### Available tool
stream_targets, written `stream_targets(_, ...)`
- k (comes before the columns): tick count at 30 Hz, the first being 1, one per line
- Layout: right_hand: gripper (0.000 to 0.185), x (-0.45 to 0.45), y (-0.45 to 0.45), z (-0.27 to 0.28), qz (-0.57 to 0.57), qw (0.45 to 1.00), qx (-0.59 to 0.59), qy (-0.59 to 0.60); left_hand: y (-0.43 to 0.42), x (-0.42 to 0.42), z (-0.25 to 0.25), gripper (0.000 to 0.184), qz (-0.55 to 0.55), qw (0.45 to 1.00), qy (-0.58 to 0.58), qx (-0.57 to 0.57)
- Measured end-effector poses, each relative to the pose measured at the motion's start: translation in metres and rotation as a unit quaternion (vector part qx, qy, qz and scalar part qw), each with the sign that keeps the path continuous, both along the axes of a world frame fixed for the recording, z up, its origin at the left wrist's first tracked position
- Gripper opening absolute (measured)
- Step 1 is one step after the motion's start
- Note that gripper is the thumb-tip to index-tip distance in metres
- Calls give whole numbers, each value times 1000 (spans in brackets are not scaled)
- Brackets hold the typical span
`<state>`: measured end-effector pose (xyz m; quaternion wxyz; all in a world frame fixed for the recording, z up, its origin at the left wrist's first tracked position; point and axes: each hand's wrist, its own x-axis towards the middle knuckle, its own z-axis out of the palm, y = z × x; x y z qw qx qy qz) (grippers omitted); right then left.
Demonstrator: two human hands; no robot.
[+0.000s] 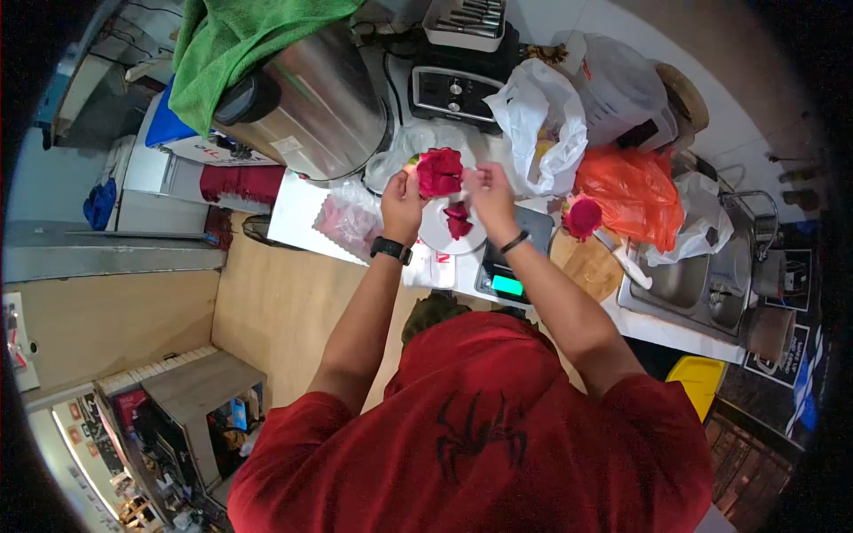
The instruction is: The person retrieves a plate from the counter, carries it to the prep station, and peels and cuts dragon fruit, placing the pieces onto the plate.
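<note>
My left hand (402,210) grips a deep-red fruit piece (439,172) by its left side, above a white plate (435,235). Smaller red pieces (458,220) lie on that plate. Just right of the held piece is my right hand (490,194), its fingers bent and blurred; whether they hold anything is unclear. A kitchen scale (508,284) with a lit green display stands under my right wrist. Farther right, a cut half of red-fleshed fruit (582,216) sits by a round wooden board (586,266), where a knife with a white handle (633,268) rests.
A tall metal container (320,107) with a green towel (240,44) stands back left. Behind the plate is a black appliance (455,92). White (539,120) and orange (631,195) plastic bags lie to the right, before a steel sink (680,289).
</note>
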<state>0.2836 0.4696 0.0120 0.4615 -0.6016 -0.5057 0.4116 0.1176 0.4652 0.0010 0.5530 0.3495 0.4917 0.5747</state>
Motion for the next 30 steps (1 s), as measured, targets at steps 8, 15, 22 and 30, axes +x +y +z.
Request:
stream_targets(8, 56, -32, -25, 18, -62, 995, 9, -72, -17, 16, 12, 24, 64, 986, 149, 49)
stream_targets(15, 63, -34, -28, 28, -44, 997, -54, 15, -26, 8, 18, 24, 65, 990, 119, 41)
stream_targets(22, 62, -30, -25, 15, -22, 997, -67, 43, -27, 1, 16, 24, 58, 995, 79, 15)
stream_targets(30, 48, -17, -28, 14, 39, 966, -123, 224, -29, -5, 13, 22, 38, 999, 18, 5)
